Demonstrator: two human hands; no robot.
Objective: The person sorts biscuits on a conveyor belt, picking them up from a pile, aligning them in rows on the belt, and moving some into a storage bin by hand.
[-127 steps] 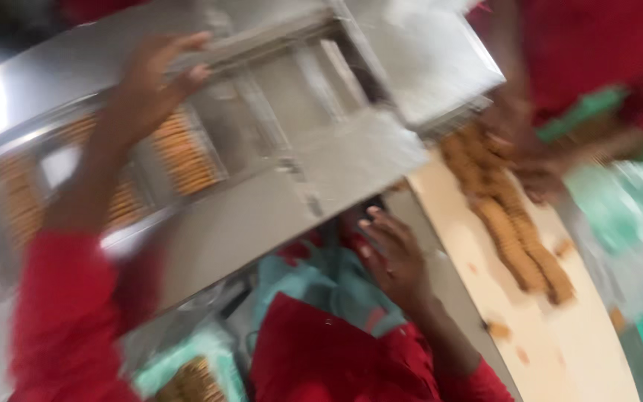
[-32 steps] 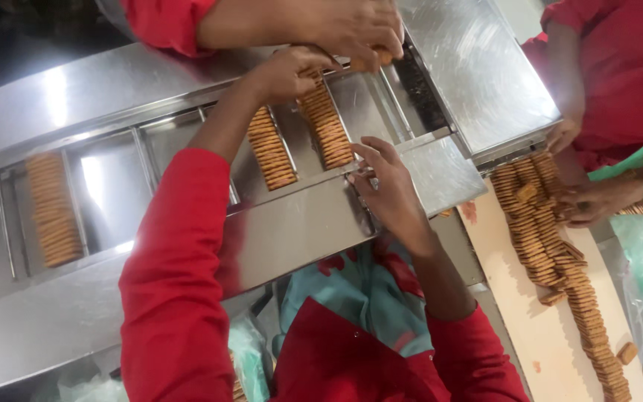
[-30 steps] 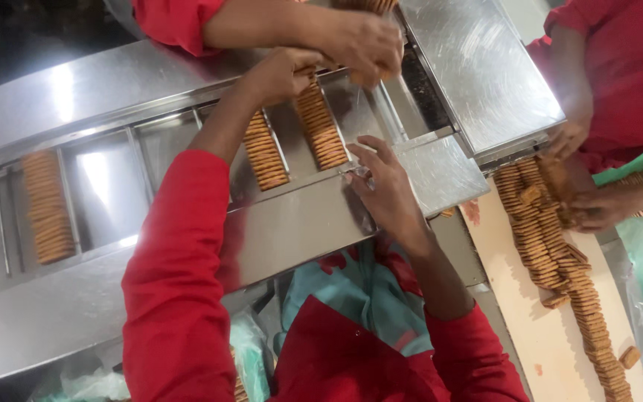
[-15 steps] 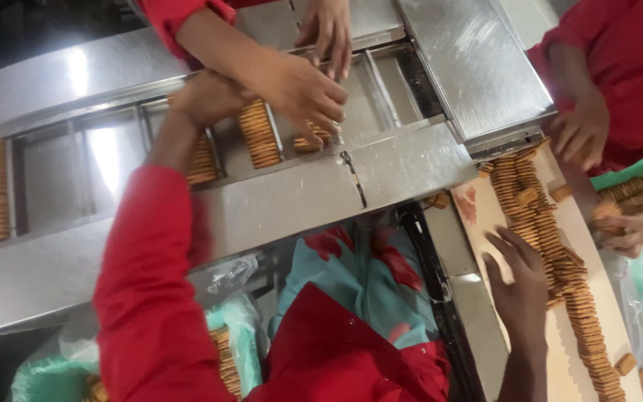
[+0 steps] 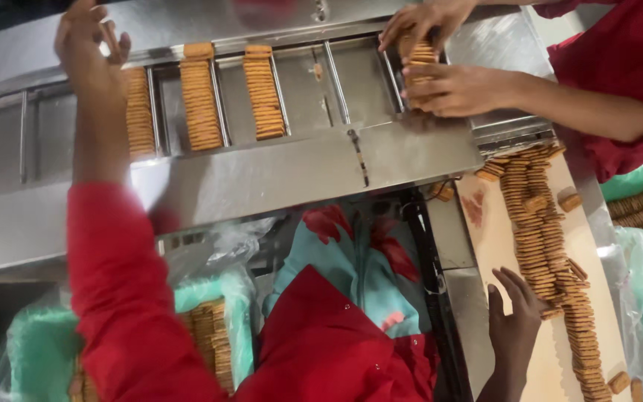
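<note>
The left hand (image 5: 87, 46) is raised with fingers loosely spread, grasping nothing, just above a biscuit stack (image 5: 139, 112) in the steel conveyor tray (image 5: 303, 89). The right hand (image 5: 513, 321) lies released, fingers extended, just beside the long biscuit row (image 5: 541, 238) on the beige board (image 5: 496, 246). Farther off, a co-worker's hands (image 5: 448, 85) clasp another biscuit stack (image 5: 420, 59).

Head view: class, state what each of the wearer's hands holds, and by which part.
Nothing is held. The left hand is raised open above the biscuit trays; the right hand rests open beside the biscuit row.
</note>
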